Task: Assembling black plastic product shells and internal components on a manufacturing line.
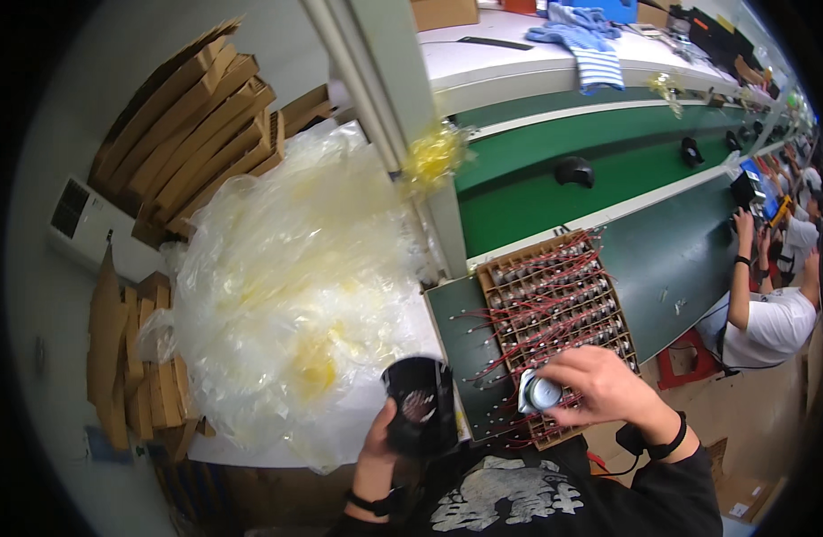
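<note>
My left hand grips a black, round, cup-like plastic housing, tilted so that its open inside faces up; perforations or a grille show at its bottom. In my right hand, between thumb and fingers, is a small silver round part, which looks like a small motor. It is held over the near end of a divided cardboard tray. Rows of similar metal parts with red wires fill the tray's compartments, and several wires hang over its left side.
A heap of clear plastic bags covers the white table on the left, with stacked cardboard behind. Beyond the dark green bench runs a green conveyor belt carrying black housings. A co-worker in a white shirt sits at the right.
</note>
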The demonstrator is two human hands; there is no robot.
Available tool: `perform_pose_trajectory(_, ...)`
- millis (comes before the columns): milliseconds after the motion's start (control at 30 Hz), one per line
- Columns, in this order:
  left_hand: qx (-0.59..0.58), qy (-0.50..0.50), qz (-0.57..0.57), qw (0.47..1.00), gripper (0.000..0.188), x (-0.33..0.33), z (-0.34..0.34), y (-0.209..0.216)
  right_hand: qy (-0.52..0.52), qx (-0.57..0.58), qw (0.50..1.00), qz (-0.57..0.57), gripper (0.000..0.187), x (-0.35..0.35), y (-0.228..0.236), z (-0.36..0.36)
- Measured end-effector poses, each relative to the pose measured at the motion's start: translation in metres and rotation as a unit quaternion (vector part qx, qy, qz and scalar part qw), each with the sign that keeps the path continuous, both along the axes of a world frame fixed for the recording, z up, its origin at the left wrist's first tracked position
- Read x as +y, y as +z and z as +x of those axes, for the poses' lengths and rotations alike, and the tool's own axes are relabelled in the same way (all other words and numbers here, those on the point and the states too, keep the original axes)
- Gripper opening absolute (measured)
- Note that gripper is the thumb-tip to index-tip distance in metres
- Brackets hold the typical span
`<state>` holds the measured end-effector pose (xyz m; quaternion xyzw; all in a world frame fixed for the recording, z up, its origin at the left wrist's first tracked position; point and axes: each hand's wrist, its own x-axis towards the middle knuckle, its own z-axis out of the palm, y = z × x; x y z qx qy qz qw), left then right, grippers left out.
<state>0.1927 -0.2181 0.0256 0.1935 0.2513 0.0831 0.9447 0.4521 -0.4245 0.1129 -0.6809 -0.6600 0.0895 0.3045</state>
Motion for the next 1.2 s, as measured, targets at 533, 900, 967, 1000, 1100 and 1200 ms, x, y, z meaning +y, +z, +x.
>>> perform_pose_trajectory(533, -0.095, -0.075, 0.089, 0.989, 0.075, -0.037, 0.038, -0.021, 0.098, -0.059, 0.993, 0.010, 0.046, 0.059, 0.023, -0.051)
perform_pose_trajectory(900, -0.062, -0.089, 0.122, 0.987, 0.074, -0.042, 0.037, -0.028, 0.123, -0.077, 0.989, -0.032, 0.037, 0.067, 0.011, -0.048)
perform_pose_trajectory(967, -0.065, -0.101, 0.121, 0.985, 0.075, -0.041, 0.036, -0.029, 0.124, -0.072, 0.989, -0.026, 0.035, 0.066, 0.009, -0.048)
perform_pose_trajectory(1000, -0.064, -0.101, 0.120, 0.986, 0.075, -0.041, 0.037, -0.029, 0.121, -0.083, 0.988, -0.038, 0.034, 0.066, 0.008, -0.047)
perform_pose_trajectory(1100, -0.053, -0.106, 0.120, 0.986, 0.077, -0.041, 0.037, -0.029, 0.117, -0.095, 0.987, -0.047, 0.032, 0.066, 0.005, -0.047)
perform_pose_trajectory(1200, -0.063, -0.100, 0.115, 0.986, 0.076, -0.041, 0.038, -0.027, 0.114, -0.099, 0.988, -0.041, 0.031, 0.066, 0.005, -0.047)
